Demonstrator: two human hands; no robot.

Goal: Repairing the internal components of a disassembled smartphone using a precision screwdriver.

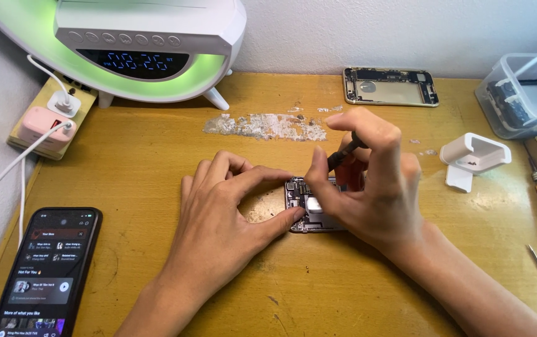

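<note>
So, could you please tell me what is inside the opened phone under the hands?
Inside the opened phone, dark circuit parts and a pale silver block show between the left hand and right hand. The right hand covers everything else.
</note>
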